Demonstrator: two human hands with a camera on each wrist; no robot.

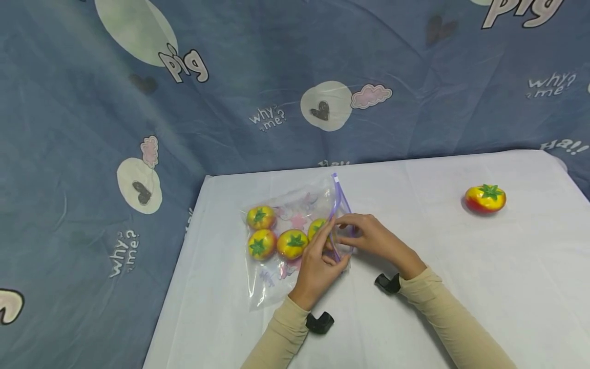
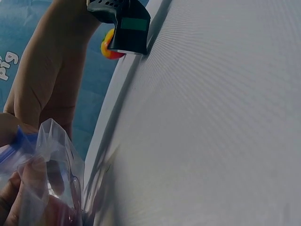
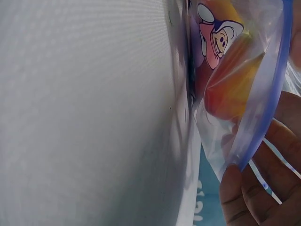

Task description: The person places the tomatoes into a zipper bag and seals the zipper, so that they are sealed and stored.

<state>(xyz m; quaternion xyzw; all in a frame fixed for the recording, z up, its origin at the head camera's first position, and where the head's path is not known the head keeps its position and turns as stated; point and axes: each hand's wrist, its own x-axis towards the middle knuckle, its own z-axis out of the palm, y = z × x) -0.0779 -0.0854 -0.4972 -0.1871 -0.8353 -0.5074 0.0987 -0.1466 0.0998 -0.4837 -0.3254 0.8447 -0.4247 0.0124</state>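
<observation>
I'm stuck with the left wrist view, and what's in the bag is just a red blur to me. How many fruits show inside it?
Observer: In the head view, four fruits show through the clear bag.
Operator: I also glimpse a loose fruit past the other wrist. Where does it sit?
Observer: On the white table, to the right of the left hand and the right hand, and farther back than both.
Operator: Any printing on the plastic?
Observer: Yes, the right wrist view shows a cartoon print with a smiling face on the bag.
</observation>
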